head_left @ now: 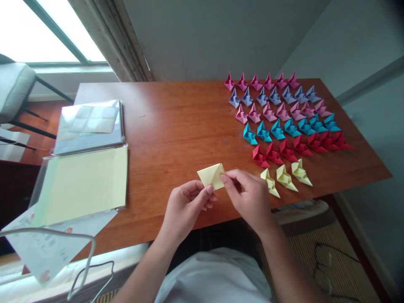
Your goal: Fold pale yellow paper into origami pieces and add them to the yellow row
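A folded piece of pale yellow paper (211, 176) is held above the wooden table near its front edge. My left hand (189, 204) pinches its lower edge, thumb in front and fingers behind. The thumb and index finger of my right hand (248, 193) grip its right side. Just beyond my right hand stand three yellow origami pieces (285, 178) in a short row. Behind them are rows of folded pieces in red (274, 153), blue (277, 129), pink (269, 111), purple (275, 96) and magenta (256, 82).
At the left of the wooden table (170, 122) lies a packet of yellow paper (85, 185), with a clear-wrapped packet (90, 139) behind it. A printed sheet (47, 246) and a pale cable (91, 252) are at the lower left. A chair (17, 90) stands by the window.
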{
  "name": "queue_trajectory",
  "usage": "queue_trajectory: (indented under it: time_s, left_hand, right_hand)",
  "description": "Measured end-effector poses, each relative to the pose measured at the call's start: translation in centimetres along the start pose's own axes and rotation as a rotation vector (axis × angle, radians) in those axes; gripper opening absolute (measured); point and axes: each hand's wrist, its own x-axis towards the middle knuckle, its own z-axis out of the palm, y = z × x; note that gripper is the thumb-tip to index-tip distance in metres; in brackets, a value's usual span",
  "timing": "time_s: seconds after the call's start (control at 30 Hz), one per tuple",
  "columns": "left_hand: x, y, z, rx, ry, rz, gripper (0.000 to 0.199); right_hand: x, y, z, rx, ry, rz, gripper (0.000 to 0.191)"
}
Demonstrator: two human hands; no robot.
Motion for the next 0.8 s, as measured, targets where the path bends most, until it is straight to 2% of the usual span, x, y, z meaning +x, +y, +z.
queue_trajectory:
  time_s: [0.07, 0.23, 0.4, 0.5, 0.67, 0.8]
  left_hand:
    - [-0.1, -0.1, 0.0, -0.005, 0.001, -0.001, 0.031]
    - [-0.2, 0.0, 0.2, -0.028, -0.058, -0.02, 0.031]
    - [-0.4, 0.1, 0.4, -0.055, -0.097, -0.014, 0.029]
    - [-0.3, 0.1, 0.5, -0.06, -0.067, -0.004, 0.029]
    - [-0.2, -0.1, 0.7, -0.04, -0.02, 0.0, 0.03]
    - [-0.3, 0.0, 0.7, -0.014, -0.032, 0.002, 0.031]
  right_hand:
    - [0.2, -0.1, -0.1, 0.025, -0.017, 0.0, 0.023]
    - [1.0, 0.2, 0.0, 0.293, -0.076, 0.16, 0.02]
    - [1.4, 0.2, 0.4, 0.272, -0.013, 0.188, 0.023]
    - [1.2, 0.1, 0.3, 0.312, -0.019, 0.227, 0.025]
    - [1.1, 0.0, 0.7, 0.618, -0.112, 0.335, 0.034]
    - [1.3, -0.1, 1.3, 0.626, -0.126, 0.379, 0.027]
